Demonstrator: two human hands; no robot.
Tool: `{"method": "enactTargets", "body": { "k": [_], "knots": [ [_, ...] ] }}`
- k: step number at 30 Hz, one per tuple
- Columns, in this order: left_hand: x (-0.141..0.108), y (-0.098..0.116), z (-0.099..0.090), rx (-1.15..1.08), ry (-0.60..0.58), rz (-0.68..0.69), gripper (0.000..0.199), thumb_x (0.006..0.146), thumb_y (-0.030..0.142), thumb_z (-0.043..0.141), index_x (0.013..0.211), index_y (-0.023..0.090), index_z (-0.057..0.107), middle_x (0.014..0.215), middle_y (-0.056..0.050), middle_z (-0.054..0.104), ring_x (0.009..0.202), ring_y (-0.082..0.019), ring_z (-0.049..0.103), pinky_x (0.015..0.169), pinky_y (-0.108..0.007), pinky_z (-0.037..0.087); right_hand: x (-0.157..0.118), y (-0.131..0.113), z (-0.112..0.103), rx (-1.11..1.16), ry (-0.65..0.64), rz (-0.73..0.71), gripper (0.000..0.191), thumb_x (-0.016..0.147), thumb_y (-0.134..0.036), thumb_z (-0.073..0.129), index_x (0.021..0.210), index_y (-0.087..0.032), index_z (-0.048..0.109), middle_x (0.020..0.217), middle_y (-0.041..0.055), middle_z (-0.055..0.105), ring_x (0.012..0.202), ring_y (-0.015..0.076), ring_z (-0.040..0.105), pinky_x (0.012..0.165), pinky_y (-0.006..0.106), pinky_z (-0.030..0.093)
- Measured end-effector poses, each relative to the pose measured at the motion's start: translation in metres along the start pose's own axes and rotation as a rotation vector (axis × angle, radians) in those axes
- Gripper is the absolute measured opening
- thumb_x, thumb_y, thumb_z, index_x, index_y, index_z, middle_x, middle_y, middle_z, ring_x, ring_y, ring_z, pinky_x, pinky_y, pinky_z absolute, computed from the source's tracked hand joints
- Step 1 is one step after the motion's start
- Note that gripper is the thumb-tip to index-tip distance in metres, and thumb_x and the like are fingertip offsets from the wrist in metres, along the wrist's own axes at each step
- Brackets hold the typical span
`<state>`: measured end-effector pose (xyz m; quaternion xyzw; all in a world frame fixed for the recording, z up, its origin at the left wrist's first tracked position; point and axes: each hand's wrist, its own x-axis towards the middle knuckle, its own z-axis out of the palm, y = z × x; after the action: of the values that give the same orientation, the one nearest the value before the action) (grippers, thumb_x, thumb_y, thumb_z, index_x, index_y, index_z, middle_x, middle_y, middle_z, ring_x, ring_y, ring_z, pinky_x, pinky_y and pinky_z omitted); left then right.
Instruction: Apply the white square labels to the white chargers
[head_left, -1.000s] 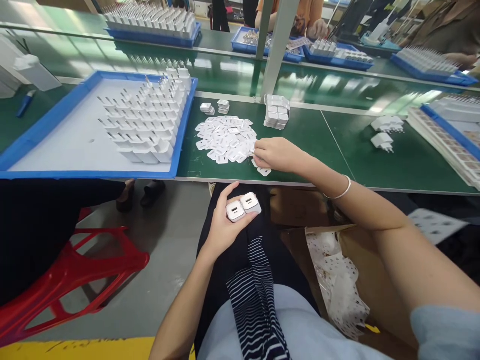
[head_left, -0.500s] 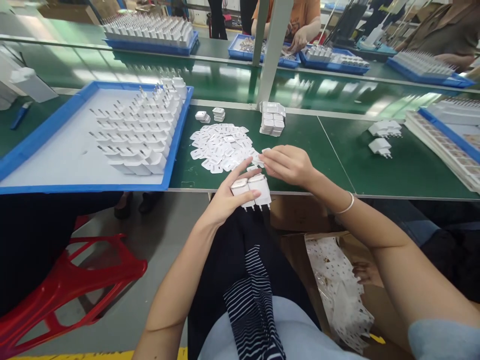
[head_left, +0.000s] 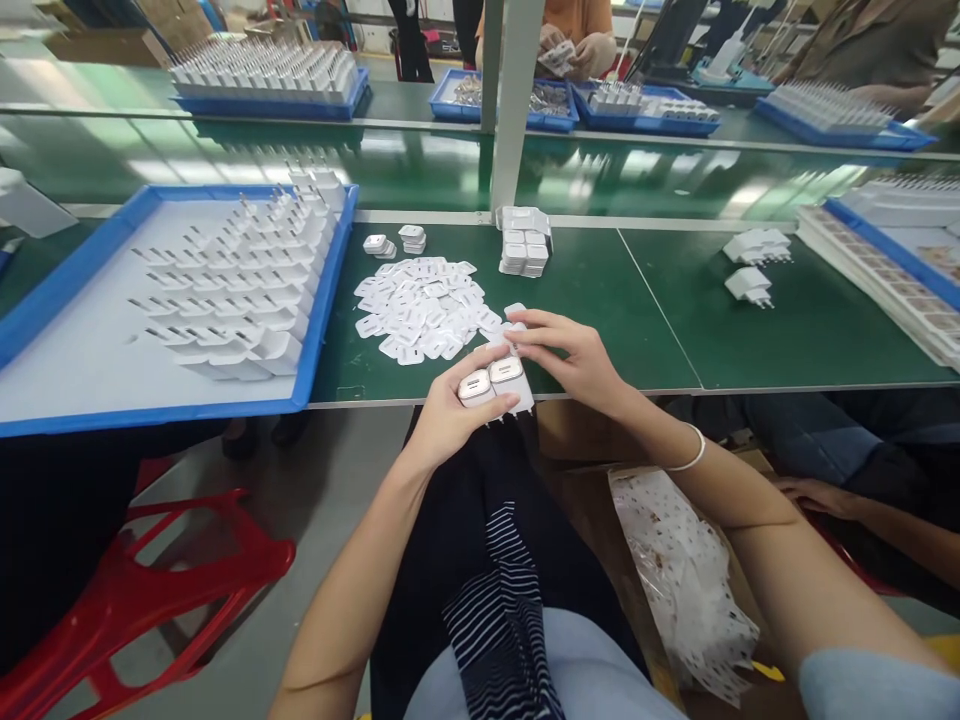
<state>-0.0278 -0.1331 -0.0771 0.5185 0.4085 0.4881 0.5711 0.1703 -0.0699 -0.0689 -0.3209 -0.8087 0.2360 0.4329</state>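
White plug housings (head_left: 508,377) with pins pointing down are held side by side in my left hand (head_left: 448,412), its fingers wrapped round them at the table's front edge. My right hand (head_left: 571,360) has its fingertips together at the back of these housings, over small white pieces; what it pinches is too small to tell. Left of my right hand lies a loose pile of flat white cover plates (head_left: 424,305). Two short stacks of covers (head_left: 412,238) stand behind the pile. A block of stacked white housings (head_left: 525,240) stands behind my hands.
A blue-rimmed tray (head_left: 330,270) on the left holds rows of plugs, pins up. A few plugs (head_left: 748,285) lie on the right, beside another tray (head_left: 885,290). A post (head_left: 512,110) rises behind. People work across the bench; a red stool (head_left: 187,570) stands below left.
The view has shifted slightly. My left hand has tilted the housings so their top faces show more. My right hand has come closer, its fingers now at the back of the housings.
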Motion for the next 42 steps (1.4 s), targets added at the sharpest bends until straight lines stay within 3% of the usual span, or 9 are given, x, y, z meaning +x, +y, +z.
{"method": "enactTargets", "body": {
  "k": [3,5,9,20,25,30,33,37,42],
  "knots": [
    [-0.001,-0.002,0.000,0.050,0.012,0.038,0.055,0.071,0.030,0.085,0.123,0.021,0.069,0.132,-0.009,0.067,0.125,-0.030,0.060,0.110,-0.043,0.046,0.005,-0.002,-0.002,0.263,0.027,0.234,0.013,0.086,-0.031,0.071,0.092,-0.023,0.078,0.101,0.0058,0.077,0.098,0.0232,0.072,0.091,0.042,0.059],
    [-0.001,-0.003,0.001,0.068,0.037,0.068,0.054,0.071,0.031,0.085,0.123,0.021,0.070,0.133,-0.009,0.066,0.128,-0.030,0.058,0.112,-0.043,0.045,0.008,-0.001,-0.001,0.393,0.046,0.370,0.022,0.076,-0.035,0.079,0.094,-0.021,0.078,0.094,0.0053,0.077,0.090,0.0225,0.072,0.080,0.038,0.062],
    [-0.001,-0.005,0.003,0.055,0.059,0.084,0.054,0.072,0.030,0.084,0.123,0.021,0.069,0.127,-0.009,0.069,0.121,-0.028,0.063,0.107,-0.042,0.049,0.008,-0.001,0.008,0.485,0.104,0.450,0.029,0.071,-0.036,0.082,0.094,-0.019,0.077,0.092,0.0054,0.077,0.085,0.0212,0.072,0.080,0.038,0.062],
    [0.006,0.005,0.005,0.214,0.021,0.081,0.046,0.071,0.025,0.082,0.116,0.020,0.072,0.136,-0.010,0.063,0.130,-0.030,0.056,0.113,-0.044,0.041,0.013,-0.001,-0.001,0.062,0.067,0.242,0.014,0.082,-0.020,0.066,0.086,-0.023,0.079,0.092,0.0028,0.079,0.088,0.0229,0.073,0.082,0.037,0.060],
    [0.019,0.021,0.006,0.269,-0.057,-0.094,0.048,0.069,0.029,0.082,0.115,0.018,0.071,0.123,-0.009,0.070,0.100,-0.025,0.068,0.088,-0.036,0.054,0.013,0.005,-0.012,-0.229,-0.050,0.092,0.027,0.090,-0.017,0.055,0.106,-0.024,0.076,0.101,0.0028,0.078,0.093,0.0235,0.073,0.087,0.039,0.057],
    [0.024,0.032,0.005,0.339,-0.131,-0.210,0.054,0.071,0.032,0.080,0.121,0.015,0.069,0.094,-0.005,0.074,0.078,-0.018,0.066,0.072,-0.028,0.050,0.013,0.006,-0.007,-0.466,-0.194,-0.131,0.039,0.096,-0.013,0.042,0.118,-0.020,0.073,0.094,0.0105,0.074,0.088,0.0235,0.066,0.078,0.036,0.055],
    [0.022,0.035,0.005,0.348,-0.142,-0.225,0.048,0.072,0.032,0.079,0.117,0.015,0.071,0.085,-0.003,0.073,0.071,-0.015,0.063,0.066,-0.025,0.046,0.013,0.007,-0.002,-0.444,-0.221,-0.188,0.040,0.097,-0.015,0.040,0.122,-0.020,0.071,0.092,0.0109,0.072,0.088,0.0238,0.064,0.078,0.037,0.054],
    [0.020,0.039,0.007,0.376,-0.171,-0.220,0.049,0.073,0.035,0.078,0.118,0.016,0.071,0.076,0.000,0.069,0.062,-0.013,0.057,0.061,-0.025,0.042,0.011,0.009,-0.003,-0.218,-0.126,0.058,0.032,0.089,-0.019,0.058,0.118,-0.020,0.071,0.101,0.0082,0.074,0.090,0.0224,0.065,0.080,0.036,0.054],
    [0.020,0.035,0.006,0.398,-0.206,-0.188,0.043,0.072,0.034,0.077,0.111,0.017,0.074,0.082,0.000,0.069,0.067,-0.013,0.058,0.064,-0.025,0.044,0.010,0.011,-0.006,0.057,-0.157,0.376,0.011,0.077,-0.027,0.071,0.080,-0.017,0.076,0.079,0.0038,0.074,0.071,0.0184,0.063,0.067,0.030,0.049]
  ]
}}
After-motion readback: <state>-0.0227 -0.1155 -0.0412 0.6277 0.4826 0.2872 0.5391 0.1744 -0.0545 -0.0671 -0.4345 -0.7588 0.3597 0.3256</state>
